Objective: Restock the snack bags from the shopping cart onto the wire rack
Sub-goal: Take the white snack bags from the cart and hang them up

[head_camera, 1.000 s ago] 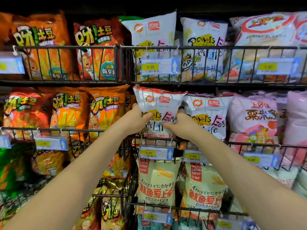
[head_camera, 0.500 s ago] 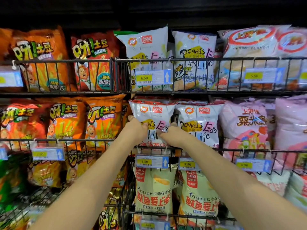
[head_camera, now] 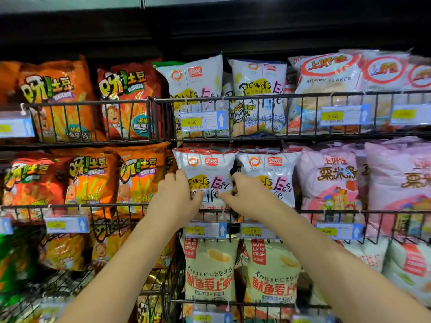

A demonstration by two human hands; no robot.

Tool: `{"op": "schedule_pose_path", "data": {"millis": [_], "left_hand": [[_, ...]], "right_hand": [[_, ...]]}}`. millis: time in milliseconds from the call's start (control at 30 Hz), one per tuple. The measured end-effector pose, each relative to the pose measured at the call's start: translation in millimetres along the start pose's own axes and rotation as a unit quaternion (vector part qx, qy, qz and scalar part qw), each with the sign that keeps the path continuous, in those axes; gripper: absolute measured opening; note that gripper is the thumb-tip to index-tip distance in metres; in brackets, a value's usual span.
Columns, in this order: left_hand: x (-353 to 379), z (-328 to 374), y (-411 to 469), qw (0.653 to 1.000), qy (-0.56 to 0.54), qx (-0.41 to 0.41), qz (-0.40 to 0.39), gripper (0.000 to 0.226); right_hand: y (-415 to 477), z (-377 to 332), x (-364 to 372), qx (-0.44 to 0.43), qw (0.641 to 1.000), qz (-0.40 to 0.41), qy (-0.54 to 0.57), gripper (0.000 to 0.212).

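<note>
A white snack bag with a red top edge stands upright in the middle tier of the black wire rack, behind its front rail. My left hand grips the bag's lower left edge, thumb across its front. My right hand holds its lower right edge, fingers curled at the side. A matching white bag stands right beside it. The shopping cart is out of view.
Orange potato snack bags fill the rack to the left and pink bags to the right. The top tier holds more white bags above my hands. Price tags hang on the rail below them. Green-white bags stand on the lower tier.
The white bag has sunk lower behind the front rail, and both hands have moved down with it. The camera has tilted upward, showing more of the dark top above the rack.
</note>
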State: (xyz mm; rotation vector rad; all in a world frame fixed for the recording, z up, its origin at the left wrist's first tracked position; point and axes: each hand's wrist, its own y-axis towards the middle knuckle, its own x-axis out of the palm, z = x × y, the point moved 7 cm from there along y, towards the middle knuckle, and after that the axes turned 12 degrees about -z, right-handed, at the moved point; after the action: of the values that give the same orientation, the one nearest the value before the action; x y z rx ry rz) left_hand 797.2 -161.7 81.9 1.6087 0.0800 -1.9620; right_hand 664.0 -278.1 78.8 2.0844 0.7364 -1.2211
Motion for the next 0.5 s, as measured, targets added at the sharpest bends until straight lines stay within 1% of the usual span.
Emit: {"op": "schedule_pose_path", "data": {"millis": [100, 167, 233, 300, 500], "left_hand": [[-10, 27, -21, 0.997, 0.075, 0.034, 0.007, 0.069], [-10, 44, -30, 0.993, 0.104, 0.056, -0.003, 0.067], [-5, 63, -37, 0.989, 0.127, 0.079, -0.016, 0.066], [6, 84, -44, 0.984, 0.135, 0.11, -0.027, 0.068], [63, 146, -67, 0.97, 0.1, 0.201, -0.089, 0.069]], "right_hand": [[-32, 3, -13, -0.027, 0.999, 0.037, -0.012, 0.043], [-56, 11, -22, -0.03, 0.997, 0.06, -0.047, 0.05], [-80, 23, -29, -0.013, 0.993, 0.063, -0.103, 0.06], [-102, 40, -37, 0.019, 0.989, 0.064, -0.135, 0.064], [-175, 102, -40, 0.107, 0.978, 0.095, -0.151, 0.07]]}}
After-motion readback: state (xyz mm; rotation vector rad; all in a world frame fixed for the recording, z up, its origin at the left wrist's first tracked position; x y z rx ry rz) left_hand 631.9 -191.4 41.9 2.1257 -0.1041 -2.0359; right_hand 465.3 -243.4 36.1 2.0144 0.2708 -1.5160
